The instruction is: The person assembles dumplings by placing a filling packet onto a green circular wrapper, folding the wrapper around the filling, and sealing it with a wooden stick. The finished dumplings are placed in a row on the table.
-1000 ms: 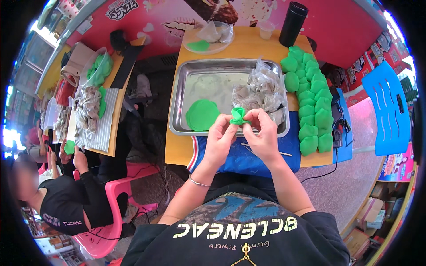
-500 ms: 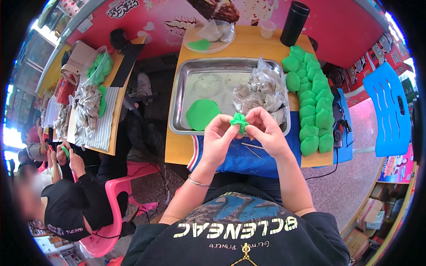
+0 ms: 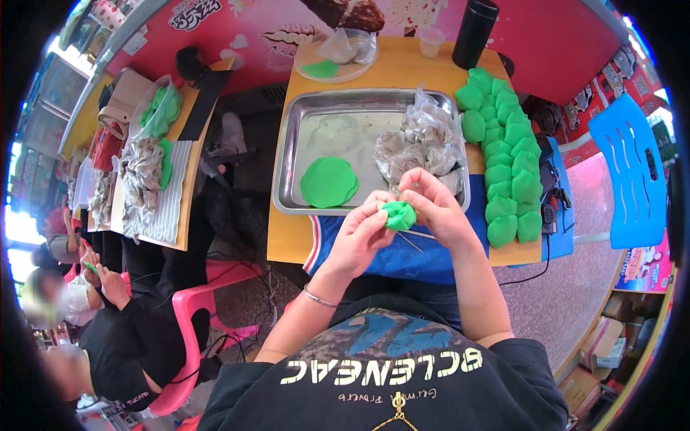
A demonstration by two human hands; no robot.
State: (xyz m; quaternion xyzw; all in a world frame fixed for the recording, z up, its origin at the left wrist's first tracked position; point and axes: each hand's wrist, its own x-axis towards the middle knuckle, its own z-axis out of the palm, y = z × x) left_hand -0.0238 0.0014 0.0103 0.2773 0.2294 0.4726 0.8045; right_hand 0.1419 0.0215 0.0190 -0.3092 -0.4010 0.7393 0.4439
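Observation:
Between my hands is a small green bundle with a folded, gathered top point(image 3: 399, 215), made of a thin, soft sheet. My left hand point(image 3: 364, 231) pinches it from the left with thumb and fingers. My right hand point(image 3: 438, 213) has its fingers bent at the bundle's right and upper edge. Just beyond lies a shallow metal tray point(image 3: 284, 161). It holds a stack of flat green rounds point(image 3: 328, 182) at the near left and crumpled clear bags with greyish contents point(image 3: 424, 147) at the right. Rows of rounded green pieces point(image 3: 512, 161) line the table's right side.
Thin sticks point(image 3: 411, 242) lie on blue cloth point(image 3: 345, 248) below my hands. A black tumbler point(image 3: 476, 36), a clear cup point(image 3: 431, 44) and a plate point(image 3: 302, 61) stand at the back. To the left, a co-worker's hands point(image 3: 106, 279) hold something green beside another table point(image 3: 192, 172).
The bundle has tilted and moved slightly down and right; it looks rounder now. My right fingers have shifted on it. The co-worker at left has leaned lower.

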